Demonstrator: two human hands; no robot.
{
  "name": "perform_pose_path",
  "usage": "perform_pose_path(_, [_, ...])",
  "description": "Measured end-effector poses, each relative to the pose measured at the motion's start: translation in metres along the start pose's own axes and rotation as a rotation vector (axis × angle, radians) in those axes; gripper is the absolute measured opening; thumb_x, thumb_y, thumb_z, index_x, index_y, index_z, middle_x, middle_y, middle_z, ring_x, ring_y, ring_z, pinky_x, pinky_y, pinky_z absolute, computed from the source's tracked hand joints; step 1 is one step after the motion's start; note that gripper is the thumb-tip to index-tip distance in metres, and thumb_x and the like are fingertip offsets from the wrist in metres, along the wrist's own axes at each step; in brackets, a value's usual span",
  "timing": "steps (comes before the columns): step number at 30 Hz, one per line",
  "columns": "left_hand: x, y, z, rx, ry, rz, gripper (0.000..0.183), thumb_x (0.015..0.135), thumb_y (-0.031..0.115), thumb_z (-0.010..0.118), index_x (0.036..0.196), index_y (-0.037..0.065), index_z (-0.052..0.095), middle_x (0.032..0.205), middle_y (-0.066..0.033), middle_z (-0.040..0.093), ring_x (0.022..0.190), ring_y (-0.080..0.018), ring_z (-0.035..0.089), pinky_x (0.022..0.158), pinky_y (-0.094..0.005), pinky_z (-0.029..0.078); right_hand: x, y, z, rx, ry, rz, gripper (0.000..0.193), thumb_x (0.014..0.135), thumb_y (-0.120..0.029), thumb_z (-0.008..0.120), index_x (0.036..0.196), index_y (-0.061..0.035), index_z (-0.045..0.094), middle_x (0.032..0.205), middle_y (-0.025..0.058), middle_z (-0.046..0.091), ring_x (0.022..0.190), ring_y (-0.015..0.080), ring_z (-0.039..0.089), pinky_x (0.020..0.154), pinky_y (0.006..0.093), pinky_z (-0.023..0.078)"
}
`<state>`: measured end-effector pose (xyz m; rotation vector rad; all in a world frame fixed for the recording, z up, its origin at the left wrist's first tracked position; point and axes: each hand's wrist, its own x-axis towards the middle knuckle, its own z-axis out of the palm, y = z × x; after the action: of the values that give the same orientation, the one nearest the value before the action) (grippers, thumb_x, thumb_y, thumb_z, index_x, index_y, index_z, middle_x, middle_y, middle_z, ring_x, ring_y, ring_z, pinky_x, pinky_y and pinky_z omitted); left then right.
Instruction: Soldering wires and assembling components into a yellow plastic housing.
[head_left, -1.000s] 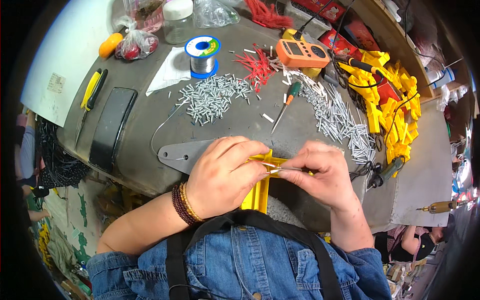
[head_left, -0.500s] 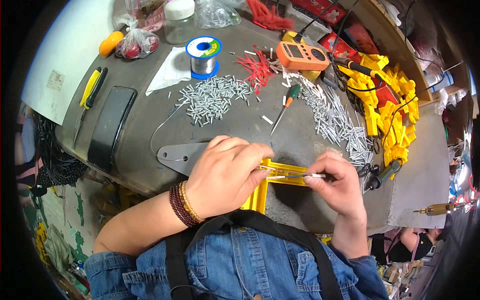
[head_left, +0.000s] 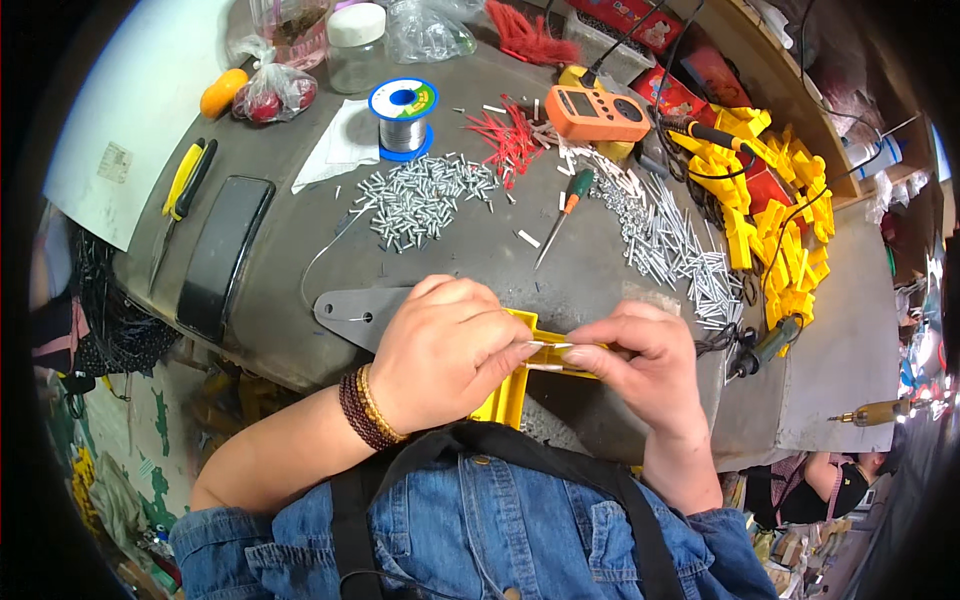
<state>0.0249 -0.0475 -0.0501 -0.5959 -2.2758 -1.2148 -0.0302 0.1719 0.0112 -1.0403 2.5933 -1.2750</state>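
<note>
My left hand (head_left: 445,345) is closed in a pinch over a yellow plastic housing (head_left: 505,395) at the table's near edge. Its thumb and forefinger hold the left end of a thin wire, mostly hidden by the fingers. From the other side, my right hand (head_left: 645,360) pinches a small white sleeve (head_left: 562,346) on that wire, its fingertips close to the left ones. A second white sleeve (head_left: 545,367) lies just below, at the housing. Beyond my left hand lies a flat grey plate with holes (head_left: 350,312), with a strand of solder reaching over it.
A pile of screws (head_left: 425,195) and a solder spool (head_left: 405,120) stand ahead. Rightward lie a screwdriver (head_left: 566,212), long metal pins (head_left: 680,245), an orange multimeter (head_left: 597,113) and yellow housings (head_left: 790,260). Pliers (head_left: 187,180) and a dark phone-like slab (head_left: 225,255) are left.
My right hand has moved left along the wire with the white sleeve, bringing its fingertips near my left ones. My left hand has barely moved.
</note>
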Motion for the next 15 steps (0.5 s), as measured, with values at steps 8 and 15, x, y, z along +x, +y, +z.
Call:
perform_pose_path(8, [-0.004,-0.004,-0.002,0.021,-0.002,0.009,0.012,0.076,0.012,0.076,0.083,0.008,0.068,0.079,-0.0054,0.065,0.080,-0.0246,0.064,0.076,-0.0377,0.046,0.000,-0.003,0.008,-0.050,0.033,0.059,0.012,0.074,-0.013,0.083,0.080,-0.0070,0.074,0.065,0.0029,0.060,0.057,0.0134,0.054,0.051,0.0280,0.041])
perform_pose_path(15, [0.010,0.049,-0.033,0.580,-0.277,-0.135,0.012,0.073,0.010,0.070,0.080,0.010,0.060,0.086,-0.0066,0.059,0.081,-0.0269,0.060,0.072,-0.0405,0.048,0.014,0.013,-0.009,0.045,-0.120,-0.126,0.017,0.080,-0.015,0.078,0.094,-0.0064,0.075,0.071,0.0036,0.064,0.065,0.0153,0.061,0.060,0.0303,0.049])
